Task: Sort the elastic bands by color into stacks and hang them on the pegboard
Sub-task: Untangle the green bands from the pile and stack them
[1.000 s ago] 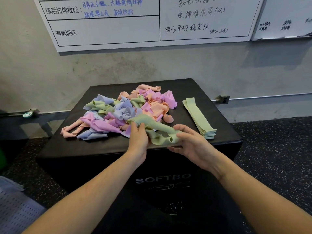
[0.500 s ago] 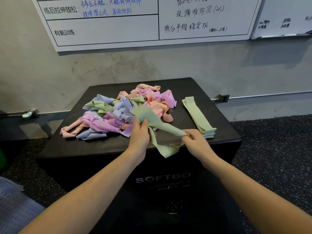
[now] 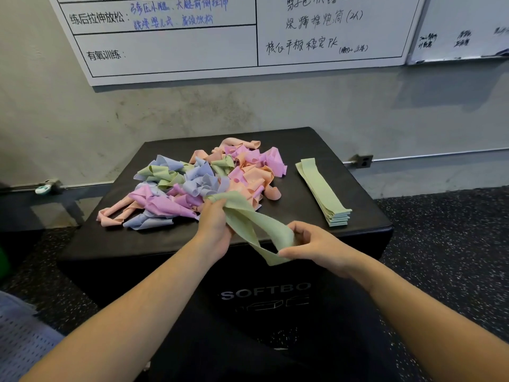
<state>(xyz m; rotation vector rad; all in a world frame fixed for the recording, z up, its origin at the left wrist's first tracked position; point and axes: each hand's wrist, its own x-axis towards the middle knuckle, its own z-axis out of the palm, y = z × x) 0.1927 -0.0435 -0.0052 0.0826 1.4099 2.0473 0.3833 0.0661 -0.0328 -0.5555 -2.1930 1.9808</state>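
Note:
A twisted green elastic band (image 3: 256,227) stretches between my two hands above the front edge of a black soft box (image 3: 303,188). My left hand (image 3: 213,230) grips its upper end near the pile. My right hand (image 3: 316,246) pinches its lower loop between thumb and fingers. A tangled pile of bands (image 3: 198,183) in pink, purple, blue, peach and green covers the left and middle of the box top. A flat stack of green bands (image 3: 322,188) lies on the right side of the box.
Whiteboards (image 3: 248,31) with handwriting hang on the grey wall behind. A perforated grey panel (image 3: 24,340) shows at the lower left. Dark speckled floor (image 3: 446,244) surrounds the box. A pipe (image 3: 427,155) runs along the wall base.
The green band has been drawn out of the pile and opened up between my hands. My right hand shifted right and lower, regripping the loop end.

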